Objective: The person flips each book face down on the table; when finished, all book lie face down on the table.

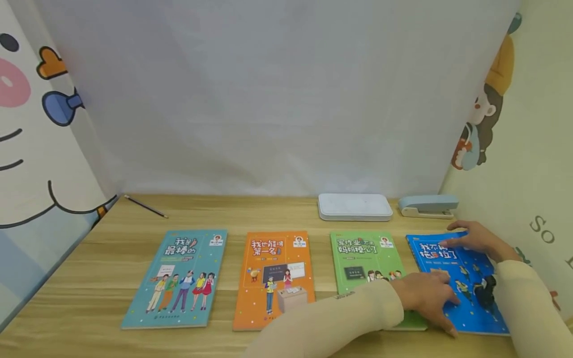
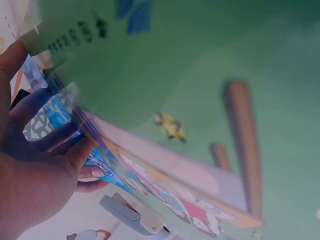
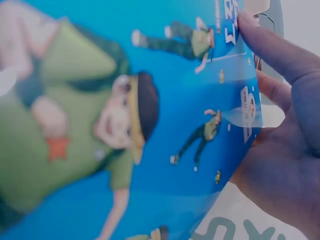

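The blue book [image 1: 471,286], probably light and bendy, suited edge holds: your right hand [image 1: 482,241] pinched its far edge; your left hand [image 1: 424,297] lay spread nearer you.

3 cams. Head view: up high, faces forward and down, far enough back to cover the table [image 1: 277,214] and white backdrop [image 1: 277,99]. Left wrist view: tilted, very near the green book [image 2: 200,65], looks across it past the left hand [image 2: 45,170] toward the stapler [image 2: 131,212]. Right wrist view: tilted, close on the blue book [image 3: 175,100], right hand [image 3: 290,135] at frame right. All 3 share the blue book.
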`<state>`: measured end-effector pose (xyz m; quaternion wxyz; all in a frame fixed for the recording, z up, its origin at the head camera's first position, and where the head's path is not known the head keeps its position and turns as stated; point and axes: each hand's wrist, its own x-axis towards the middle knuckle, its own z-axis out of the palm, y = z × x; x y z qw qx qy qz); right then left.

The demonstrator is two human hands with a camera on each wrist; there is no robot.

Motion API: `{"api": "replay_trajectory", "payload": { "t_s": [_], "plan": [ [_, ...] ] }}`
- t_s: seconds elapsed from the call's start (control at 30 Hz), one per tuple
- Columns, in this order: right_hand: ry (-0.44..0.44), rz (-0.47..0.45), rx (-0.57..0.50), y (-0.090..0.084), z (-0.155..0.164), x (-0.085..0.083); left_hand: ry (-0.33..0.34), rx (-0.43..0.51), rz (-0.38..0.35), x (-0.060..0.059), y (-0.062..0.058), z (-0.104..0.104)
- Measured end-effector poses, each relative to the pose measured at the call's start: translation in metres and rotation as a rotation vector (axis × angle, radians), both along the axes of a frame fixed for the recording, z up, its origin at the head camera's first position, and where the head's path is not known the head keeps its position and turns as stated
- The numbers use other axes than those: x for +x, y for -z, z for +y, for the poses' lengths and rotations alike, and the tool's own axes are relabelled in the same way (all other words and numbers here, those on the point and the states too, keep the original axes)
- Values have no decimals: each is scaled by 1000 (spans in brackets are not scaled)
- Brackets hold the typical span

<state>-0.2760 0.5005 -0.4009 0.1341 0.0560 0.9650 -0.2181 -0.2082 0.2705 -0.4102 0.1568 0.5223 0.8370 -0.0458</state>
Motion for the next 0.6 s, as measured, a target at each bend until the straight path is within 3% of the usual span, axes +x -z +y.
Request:
{"api": "replay_trajectory", "payload": {
  "t_s": [0.2,0.6],
  "plan": [
    [-12,24,-13,-1,-2,6,-20,-10,-9,2,-1,0],
    [-126,27,7,-15,7,18,-61,-7,10,4,1,4]
  ]
}}
